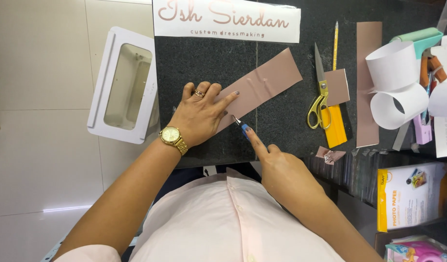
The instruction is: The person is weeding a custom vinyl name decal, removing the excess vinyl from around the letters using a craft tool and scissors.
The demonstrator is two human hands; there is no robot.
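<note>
My left hand [200, 114], with a ring and a gold watch, lies flat on the near end of a long dusty-pink paper strip [267, 80] that lies slanted on the dark stone counter [199, 58]. My right hand [276, 167] grips a small blue-handled craft knife [242, 126]. Its forefinger runs along the handle, and the blade tip touches the strip's lower edge beside my left forefinger.
Gold-handled scissors [319, 97], a pencil [335, 46], a yellow ruler [336, 126], pink paper pieces [368, 82] and white paper rolls [398, 82] lie to the right. A white windowed box [124, 87] leans at the counter's left edge. A white sign [227, 20] sits at the back.
</note>
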